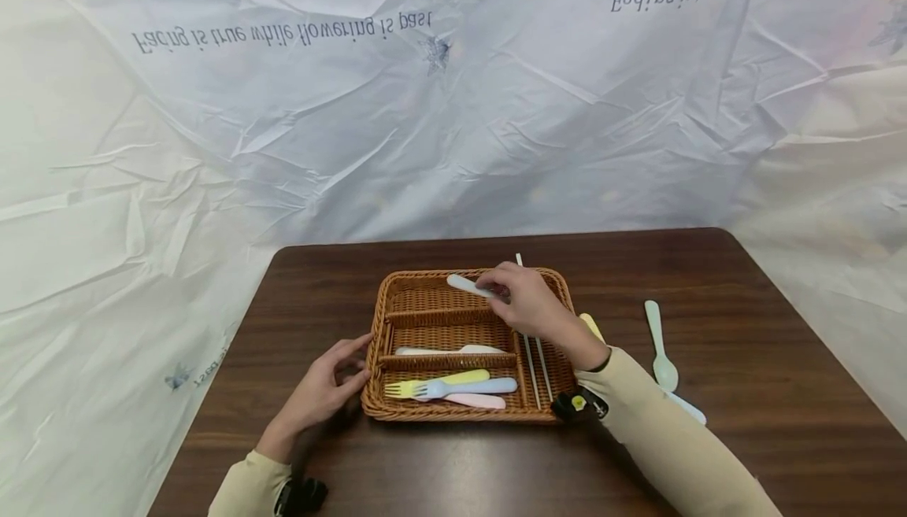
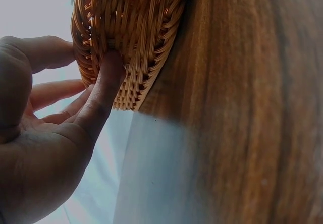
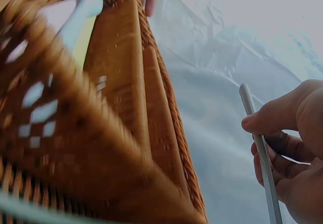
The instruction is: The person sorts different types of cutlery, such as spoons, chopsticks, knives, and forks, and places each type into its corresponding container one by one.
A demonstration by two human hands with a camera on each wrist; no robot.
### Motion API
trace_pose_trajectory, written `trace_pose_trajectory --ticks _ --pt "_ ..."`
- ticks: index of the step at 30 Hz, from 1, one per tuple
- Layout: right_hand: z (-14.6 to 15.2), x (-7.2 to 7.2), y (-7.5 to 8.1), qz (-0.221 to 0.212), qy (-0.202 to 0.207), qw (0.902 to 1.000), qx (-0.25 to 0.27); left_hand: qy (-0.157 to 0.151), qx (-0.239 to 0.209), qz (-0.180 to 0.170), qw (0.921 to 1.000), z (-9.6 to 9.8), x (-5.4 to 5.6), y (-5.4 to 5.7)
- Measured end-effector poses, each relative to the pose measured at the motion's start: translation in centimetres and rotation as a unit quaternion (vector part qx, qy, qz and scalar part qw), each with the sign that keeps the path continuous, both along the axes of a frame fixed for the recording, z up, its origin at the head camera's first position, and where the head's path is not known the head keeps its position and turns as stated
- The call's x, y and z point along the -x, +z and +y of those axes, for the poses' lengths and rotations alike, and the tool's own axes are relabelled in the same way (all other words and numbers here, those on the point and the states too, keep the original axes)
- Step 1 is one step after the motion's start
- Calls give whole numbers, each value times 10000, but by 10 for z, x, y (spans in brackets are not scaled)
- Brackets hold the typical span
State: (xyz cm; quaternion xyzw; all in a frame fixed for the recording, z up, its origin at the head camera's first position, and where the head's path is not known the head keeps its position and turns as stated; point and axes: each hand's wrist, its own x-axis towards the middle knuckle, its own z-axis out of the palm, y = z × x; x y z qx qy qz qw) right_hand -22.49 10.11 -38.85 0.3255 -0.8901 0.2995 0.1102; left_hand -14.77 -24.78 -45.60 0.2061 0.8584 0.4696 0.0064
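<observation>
A brown wicker basket (image 1: 468,415) with compartments sits on the table. My left hand (image 1: 333,383) touches its left outer wall; in the left wrist view, the fingertips of that hand (image 2: 55,128) meet the weave. Over the back compartment, my right hand (image 1: 527,297) pinches a slim pale utensil (image 1: 464,284), seen edge-on in the right wrist view, its kind unclear. In the front compartment lie a yellow fork (image 1: 468,377), a light blue fork (image 1: 489,385) and a pink handle (image 1: 482,401). The middle one holds pale cutlery (image 1: 482,349); chopsticks (image 1: 531,371) lie in the right one.
Right of the basket, a mint green spoon (image 1: 660,352) lies on the dark wooden table (image 1: 765,360), with a pale blue handle (image 1: 687,407) beside it. A yellow handle (image 1: 590,324) shows behind the right forearm. Wrinkled white sheeting (image 1: 453,147) hangs behind the table.
</observation>
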Motion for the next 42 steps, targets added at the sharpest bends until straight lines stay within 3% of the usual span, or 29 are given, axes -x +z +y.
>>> trace_pose_trajectory --ticks 6,10,14,21,26,33,42 --pt "-22 -1 -1 -226 283 9993 11 -105 -122 28 9999 8 -9 21" --pt "-34 -3 -3 -273 387 9989 21 -141 -150 47 9998 10 -11 26" --pt "-43 -4 -4 -343 481 9982 35 -161 -180 89 9997 8 -10 23" --pt "-50 -7 -2 -622 650 9957 -229 -94 -146 60 9998 0 0 -4" --pt "-49 -9 -1 -707 647 9945 -428 -90 -126 -4 9999 -5 3 -12" --pt "-44 -9 -1 -490 551 9965 -399 -123 -126 97 9998 -6 5 -14" --pt "-34 -6 -1 -343 424 9982 -248 -227 -228 138 9994 -3 2 -3"
